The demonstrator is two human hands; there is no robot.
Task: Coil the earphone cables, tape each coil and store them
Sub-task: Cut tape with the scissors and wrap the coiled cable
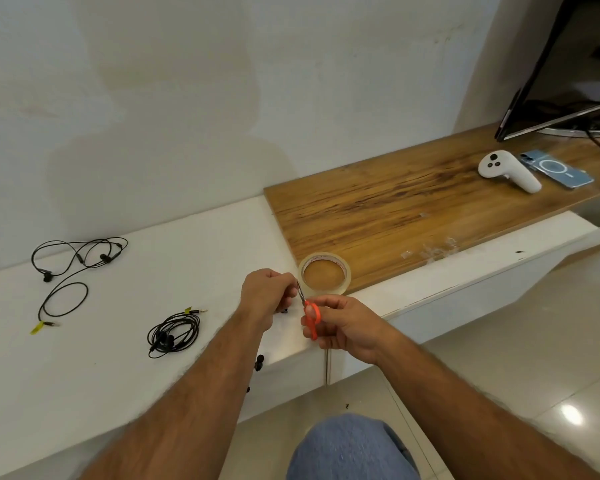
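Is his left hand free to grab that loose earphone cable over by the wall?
Probably not yet: the left hand is pinching something by the scissors, though nothing lies between it and the cable.

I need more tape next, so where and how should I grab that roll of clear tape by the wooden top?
The tape roll lies flat at the near corner of the wooden top, hole facing up. Probably best to come from above: one finger inside the open core, thumb on the outer wall on the right, since the left hand and the scissors crowd its near-left side.
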